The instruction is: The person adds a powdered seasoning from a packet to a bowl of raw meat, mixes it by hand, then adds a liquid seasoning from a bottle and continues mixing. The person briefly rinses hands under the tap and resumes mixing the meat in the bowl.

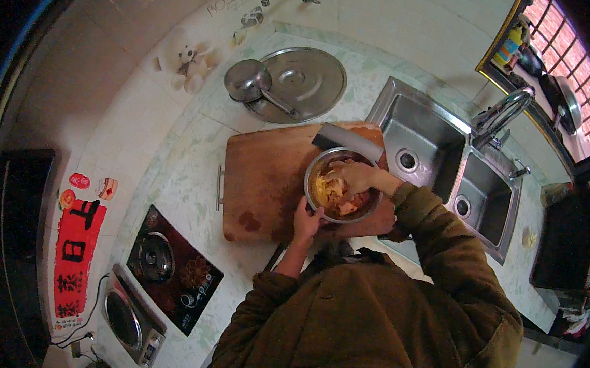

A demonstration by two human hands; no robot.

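A stainless steel bowl (377, 206) rests on a wooden cutting board (267, 182). Inside it are pale and reddish pieces of food, apparently raw meat (347, 207), with a yellow coating or liquid along the left side. My left hand (307, 220) grips the near left rim, thumb at the edge. From the right, my right hand (357, 177) reaches into the bowl, its fingers down among the pieces; whether they close on any is hidden. Just behind the bowl lies a broad grey blade, likely a cleaver (347, 138), flat on the board.
Beyond the board, a steel ladle-like dipper (248, 81) lies on a large round metal lid (314, 85). To the right is a double steel sink (424, 136) with a curved faucet (502, 116). A black glass cooktop (173, 268) and a smaller electric hotplate (132, 316) sit at left.
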